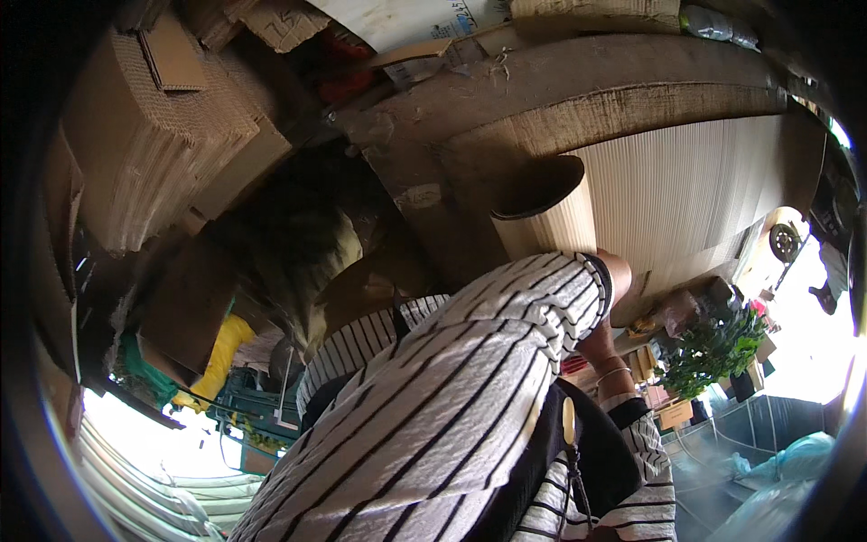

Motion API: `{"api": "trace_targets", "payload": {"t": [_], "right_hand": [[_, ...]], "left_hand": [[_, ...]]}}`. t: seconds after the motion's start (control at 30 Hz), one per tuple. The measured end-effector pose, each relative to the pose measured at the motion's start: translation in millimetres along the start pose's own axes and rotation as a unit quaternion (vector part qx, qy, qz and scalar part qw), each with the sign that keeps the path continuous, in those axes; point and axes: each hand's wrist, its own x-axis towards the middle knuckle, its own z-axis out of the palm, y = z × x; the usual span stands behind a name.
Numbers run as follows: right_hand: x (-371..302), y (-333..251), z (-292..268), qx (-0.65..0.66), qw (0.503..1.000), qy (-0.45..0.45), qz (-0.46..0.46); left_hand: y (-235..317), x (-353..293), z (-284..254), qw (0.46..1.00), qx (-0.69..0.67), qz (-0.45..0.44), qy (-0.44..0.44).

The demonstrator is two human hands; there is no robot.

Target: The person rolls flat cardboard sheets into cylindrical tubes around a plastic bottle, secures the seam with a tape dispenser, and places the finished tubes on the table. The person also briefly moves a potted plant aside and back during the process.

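Two striped-sleeved arms reach a rolled tan corrugated cardboard tube point(545, 212) | hands hidden, grip untellable | roll formed, seemingly unfastened | flat ribbed cardboard sheet point(686, 199) just beyond it.

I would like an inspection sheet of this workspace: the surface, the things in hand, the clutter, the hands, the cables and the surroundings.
Surface: a large sheet of corrugated cardboard fills the upper right, under worn brown boards.
Things in hand: a rolled cardboard tube, open dark end up, stands against the raised arm in the striped sleeve.
Clutter: stacked cardboard sheets at upper left; small boxes and a green plant with pink flowers at right.
Hands: hidden; only a wrist with a thin bracelet shows, and what it holds cannot be seen.
Cables: a dark strap or cord hangs at the lower middle.
Surroundings: bright daylight at lower left and right; a yellow bag.
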Motion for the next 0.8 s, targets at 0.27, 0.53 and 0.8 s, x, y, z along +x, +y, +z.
{"api": "trace_targets", "payload": {"t": [0.27,0.53,0.8], "right_hand": [[10,3,-14,-0.080,0.995,-0.021,0.064],[29,41,-25,0.019,0.997,-0.078,0.012],[-28,78,34,0.513,0.838,0.143,0.117]], "left_hand": [[-3,-3,1,0.995,0.081,-0.032,-0.048],[-21,2,-18,0.991,0.059,-0.066,-0.102],[-31,8,-37,0.989,0.032,-0.084,-0.121]]}}
